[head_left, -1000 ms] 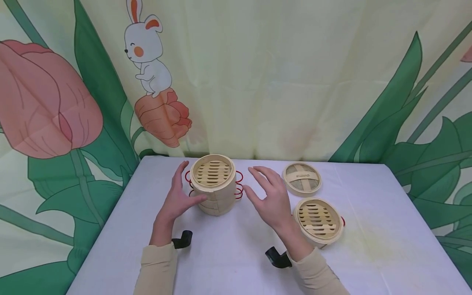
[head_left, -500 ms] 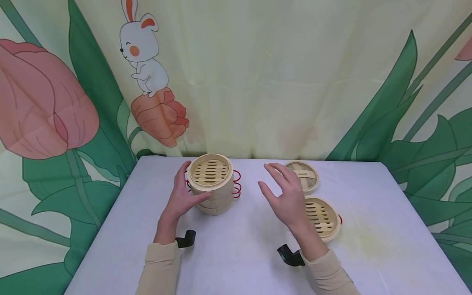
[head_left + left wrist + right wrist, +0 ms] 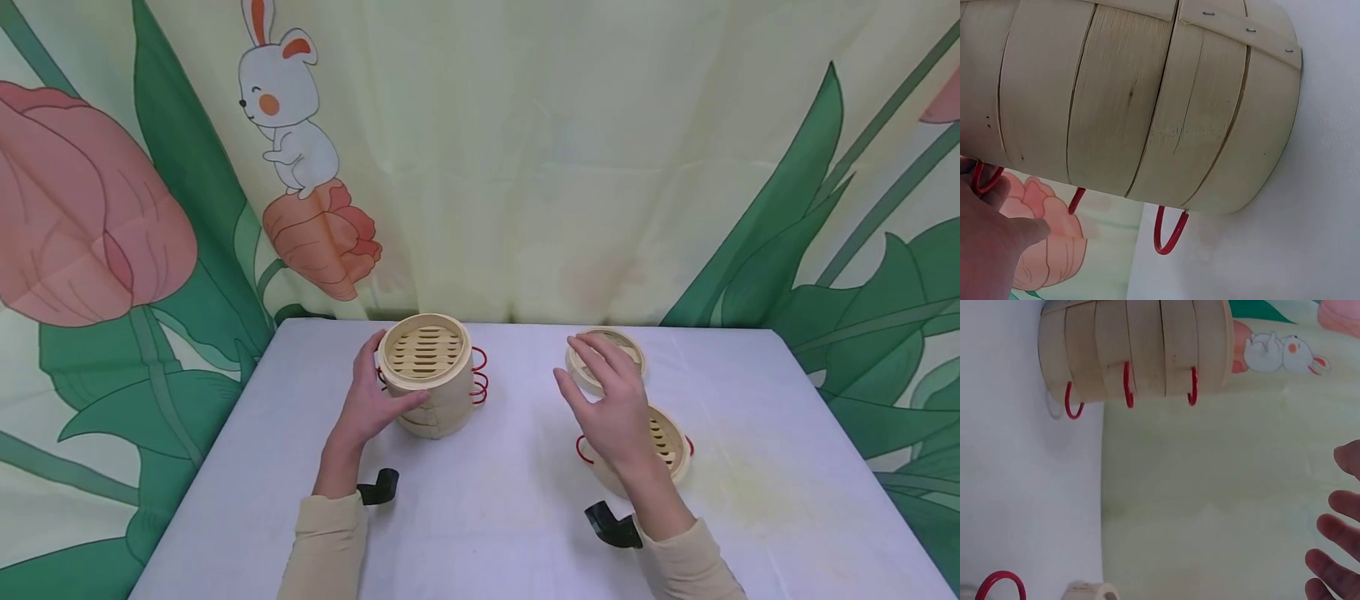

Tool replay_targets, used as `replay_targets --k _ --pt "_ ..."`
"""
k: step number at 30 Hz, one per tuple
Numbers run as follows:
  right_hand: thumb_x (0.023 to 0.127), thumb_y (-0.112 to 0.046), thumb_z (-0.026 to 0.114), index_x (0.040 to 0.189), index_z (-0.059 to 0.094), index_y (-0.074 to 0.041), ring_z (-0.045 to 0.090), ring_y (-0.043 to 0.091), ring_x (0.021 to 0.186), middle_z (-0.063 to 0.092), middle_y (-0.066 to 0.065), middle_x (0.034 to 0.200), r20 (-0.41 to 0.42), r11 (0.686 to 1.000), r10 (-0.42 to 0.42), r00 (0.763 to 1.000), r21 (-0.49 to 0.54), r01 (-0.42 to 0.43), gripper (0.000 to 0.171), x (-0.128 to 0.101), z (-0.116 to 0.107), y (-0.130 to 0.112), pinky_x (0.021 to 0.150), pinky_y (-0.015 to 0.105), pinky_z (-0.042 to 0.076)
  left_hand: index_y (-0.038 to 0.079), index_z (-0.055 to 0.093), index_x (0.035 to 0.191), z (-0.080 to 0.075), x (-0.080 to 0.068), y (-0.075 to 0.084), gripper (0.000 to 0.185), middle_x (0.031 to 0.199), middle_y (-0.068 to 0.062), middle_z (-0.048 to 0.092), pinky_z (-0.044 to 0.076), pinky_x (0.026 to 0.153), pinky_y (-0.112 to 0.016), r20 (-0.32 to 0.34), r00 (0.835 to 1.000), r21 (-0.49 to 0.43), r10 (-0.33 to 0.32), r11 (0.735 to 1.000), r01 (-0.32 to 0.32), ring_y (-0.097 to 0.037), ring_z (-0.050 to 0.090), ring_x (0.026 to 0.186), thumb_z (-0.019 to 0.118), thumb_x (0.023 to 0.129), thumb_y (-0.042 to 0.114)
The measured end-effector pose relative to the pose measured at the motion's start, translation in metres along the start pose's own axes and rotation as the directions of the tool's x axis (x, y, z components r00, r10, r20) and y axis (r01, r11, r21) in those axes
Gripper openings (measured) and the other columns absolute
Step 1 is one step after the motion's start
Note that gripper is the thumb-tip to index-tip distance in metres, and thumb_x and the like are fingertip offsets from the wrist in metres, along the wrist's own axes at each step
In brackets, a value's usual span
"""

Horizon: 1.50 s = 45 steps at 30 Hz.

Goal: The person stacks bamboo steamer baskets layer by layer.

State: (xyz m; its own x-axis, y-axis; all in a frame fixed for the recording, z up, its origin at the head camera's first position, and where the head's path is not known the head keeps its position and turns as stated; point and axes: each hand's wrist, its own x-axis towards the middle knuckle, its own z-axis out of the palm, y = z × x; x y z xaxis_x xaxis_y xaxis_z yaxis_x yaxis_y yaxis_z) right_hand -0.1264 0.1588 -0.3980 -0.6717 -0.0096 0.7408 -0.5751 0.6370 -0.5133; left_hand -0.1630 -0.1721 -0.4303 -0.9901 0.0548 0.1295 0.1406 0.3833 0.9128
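Observation:
A round bamboo steamer stack (image 3: 448, 407) stands upright left of centre, its slatted top (image 3: 426, 350) facing up. Red loop handles stick out from its sides. My left hand (image 3: 363, 408) holds the upper tier, thumb across the front and fingers along the left side. In the left wrist view, fingertips show beside a red handle (image 3: 986, 181) at the stack's wall (image 3: 1116, 106). Well to the right of the stack, my right hand (image 3: 618, 417) is raised with nothing in it, fingers spread. It overlaps a single steamer tier (image 3: 670, 442) and a woven lid (image 3: 633, 348) in the head view.
The tier and the lid rest on the white-covered table (image 3: 487, 517), lid farther back. A printed curtain (image 3: 525, 183) hangs directly behind the table's far edge. Black wrist-camera mounts (image 3: 613, 527) jut inward from both wrists.
My right hand has moved right, away from the stack, to over the single tier and lid. My left hand has come in closer around the stack.

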Motion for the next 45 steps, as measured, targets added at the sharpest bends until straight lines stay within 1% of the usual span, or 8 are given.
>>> replay_targets --k 4,11,19,26,34,37,41,45 --pt "0.081 -0.005 0.08 0.124 0.07 -0.001 0.056 0.033 0.12 0.064 0.014 0.126 0.0 1.0 0.021 1.0 -0.006 -0.021 0.044 -0.003 -0.003 0.004 0.102 0.046 0.041 0.015 0.013 0.161 -0.001 0.0 0.0 0.118 0.161 -0.012 0.016 0.023 0.114 -0.06 0.004 1.0 -0.003 -0.017 1.0 0.017 -0.029 0.023 0.144 0.091 0.074 0.029" --pt "0.082 -0.005 0.079 0.124 0.07 -0.001 0.056 0.035 0.122 0.064 0.013 0.128 -0.016 0.999 0.04 0.999 -0.011 -0.04 0.043 -0.005 -0.009 0.008 0.101 0.051 0.04 0.014 0.012 0.16 -0.001 0.0 -0.002 0.12 0.161 -0.012 0.016 0.024 0.113 -0.061 0.0 1.0 0.003 -0.026 1.0 0.026 -0.03 0.024 0.143 0.092 0.072 0.03" --pt "0.081 -0.004 0.08 0.123 0.07 0.0 0.056 0.036 0.12 0.064 0.016 0.126 -0.018 0.998 0.052 0.999 -0.028 -0.052 0.043 -0.01 -0.015 0.011 0.103 0.051 0.039 0.013 0.012 0.16 -0.001 -0.001 -0.002 0.121 0.161 -0.013 0.014 0.024 0.113 -0.061 0.002 1.0 -0.024 -0.019 1.0 0.019 -0.031 0.025 0.143 0.093 0.071 0.028" --pt "0.082 -0.006 0.081 0.128 0.068 -0.002 0.053 0.033 0.125 0.063 0.014 0.13 0.015 0.995 0.08 0.997 -0.053 -0.079 0.048 -0.016 -0.025 0.013 0.104 0.054 0.039 0.015 0.012 0.16 -0.001 -0.002 -0.002 0.121 0.161 -0.013 0.013 0.023 0.113 -0.061 0.009 0.999 -0.028 -0.036 0.999 0.036 -0.031 0.024 0.143 0.093 0.071 0.029" --pt "0.08 -0.005 0.081 0.128 0.068 -0.003 0.053 0.035 0.125 0.063 0.014 0.13 0.017 0.996 0.072 0.997 -0.061 -0.071 0.049 -0.022 -0.035 0.015 0.103 0.053 0.039 0.016 0.013 0.16 0.0 -0.001 -0.004 0.12 0.16 -0.013 0.014 0.025 0.111 -0.062 0.014 0.999 -0.033 -0.03 0.999 0.03 -0.031 0.027 0.14 0.093 0.071 0.029" --pt "0.081 -0.005 0.081 0.129 0.068 -0.003 0.053 0.034 0.126 0.063 0.014 0.131 0.019 0.996 0.072 0.997 -0.059 -0.071 0.05 -0.024 -0.037 0.017 0.107 0.043 0.039 0.016 0.013 0.16 0.0 -0.001 -0.003 0.12 0.16 -0.013 0.014 0.025 0.112 -0.061 0.014 0.999 -0.033 -0.029 0.999 0.03 -0.031 0.027 0.14 0.093 0.071 0.029" --pt "0.08 -0.003 0.081 0.128 0.069 -0.003 0.054 0.035 0.124 0.064 0.014 0.13 0.016 0.996 0.071 0.997 -0.048 -0.07 0.05 -0.029 -0.038 0.019 0.107 0.021 0.032 0.015 0.014 0.159 -0.001 -0.001 -0.001 0.12 0.159 -0.013 0.014 0.025 0.112 -0.061 0.014 0.999 -0.036 -0.029 0.999 0.029 -0.031 0.027 0.14 0.093 0.071 0.028" --pt "0.08 -0.002 0.081 0.128 0.069 -0.002 0.054 0.035 0.124 0.063 0.014 0.13 0.024 0.994 0.095 0.995 -0.057 -0.093 0.05 -0.034 -0.041 0.021 0.105 0.014 0.029 0.015 0.014 0.159 -0.001 0.0 0.0 0.12 0.159 -0.013 0.015 0.026 0.111 -0.061 0.018 1.0 -0.031 -0.024 0.999 0.025 -0.031 0.027 0.14 0.093 0.07 0.029"
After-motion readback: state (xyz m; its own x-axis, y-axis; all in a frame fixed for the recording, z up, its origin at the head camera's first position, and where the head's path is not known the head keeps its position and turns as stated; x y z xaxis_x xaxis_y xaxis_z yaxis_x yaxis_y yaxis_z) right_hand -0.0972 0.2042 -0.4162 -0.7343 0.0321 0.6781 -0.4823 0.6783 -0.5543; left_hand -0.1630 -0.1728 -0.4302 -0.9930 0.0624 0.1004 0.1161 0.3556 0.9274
